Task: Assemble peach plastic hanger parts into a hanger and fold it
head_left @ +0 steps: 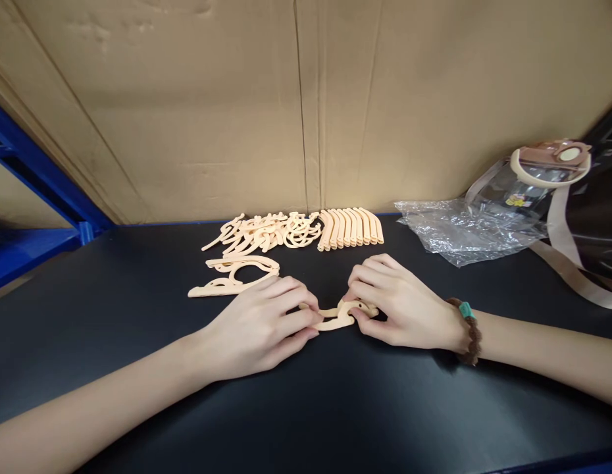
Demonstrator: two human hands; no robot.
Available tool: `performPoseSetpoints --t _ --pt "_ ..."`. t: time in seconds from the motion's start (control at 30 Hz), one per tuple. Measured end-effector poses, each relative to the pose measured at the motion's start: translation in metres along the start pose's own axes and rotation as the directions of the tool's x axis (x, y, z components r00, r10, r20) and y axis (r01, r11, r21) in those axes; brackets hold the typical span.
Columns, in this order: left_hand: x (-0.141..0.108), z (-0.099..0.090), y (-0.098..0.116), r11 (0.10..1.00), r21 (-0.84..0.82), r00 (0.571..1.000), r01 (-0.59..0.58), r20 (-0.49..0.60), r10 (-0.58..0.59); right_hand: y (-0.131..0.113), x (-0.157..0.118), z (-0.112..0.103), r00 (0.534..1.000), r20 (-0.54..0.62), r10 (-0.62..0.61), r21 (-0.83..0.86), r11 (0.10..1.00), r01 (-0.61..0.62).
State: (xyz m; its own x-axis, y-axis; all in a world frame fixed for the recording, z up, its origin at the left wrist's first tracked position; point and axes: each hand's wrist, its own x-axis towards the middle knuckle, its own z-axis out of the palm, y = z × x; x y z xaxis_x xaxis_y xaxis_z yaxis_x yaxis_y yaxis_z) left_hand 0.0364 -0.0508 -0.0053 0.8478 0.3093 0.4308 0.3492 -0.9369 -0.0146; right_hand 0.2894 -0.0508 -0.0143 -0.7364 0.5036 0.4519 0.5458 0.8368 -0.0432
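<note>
Both hands grip one cream plastic piece (337, 322) low over the black table. My left hand (271, 322) has its fingers closed on the piece's left end, partly covering it. At the other end, the thumb and fingers of my right hand (399, 303) pinch the curved part, where a small dark hole shows. Just beyond my left hand lie cream hanger-like pieces (227, 287) with curved cutouts. Farther back sit a loose pile of small hooked parts (261, 232) and, to its right, a neat row of curved arms (350, 228).
A crumpled clear plastic bag (464, 230) lies at the back right, beside a transparent bottle (533, 178) with a brown lid and a strap. Cardboard (212, 112) stands behind the black table (335, 415). A blue metal frame (44, 178) is at the left.
</note>
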Motion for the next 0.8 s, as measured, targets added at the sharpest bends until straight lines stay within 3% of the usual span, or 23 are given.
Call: performPoseSetpoints --t 0.33,0.57,0.8 --pt "-0.0003 0.0008 0.0006 0.992 -0.084 0.994 0.092 0.066 -0.087 0.0004 0.0009 -0.0023 0.996 0.062 0.059 0.035 0.998 -0.061" --pt "0.0003 0.0025 -0.0014 0.991 0.082 0.993 0.11 0.043 -0.114 0.0023 0.001 0.0005 0.987 0.03 0.158 0.065 0.985 -0.16" --pt "-0.0014 0.004 -0.0036 0.989 0.102 0.992 0.111 0.049 -0.117 0.0025 0.0007 -0.0002 0.987 0.064 0.147 0.077 0.985 -0.152"
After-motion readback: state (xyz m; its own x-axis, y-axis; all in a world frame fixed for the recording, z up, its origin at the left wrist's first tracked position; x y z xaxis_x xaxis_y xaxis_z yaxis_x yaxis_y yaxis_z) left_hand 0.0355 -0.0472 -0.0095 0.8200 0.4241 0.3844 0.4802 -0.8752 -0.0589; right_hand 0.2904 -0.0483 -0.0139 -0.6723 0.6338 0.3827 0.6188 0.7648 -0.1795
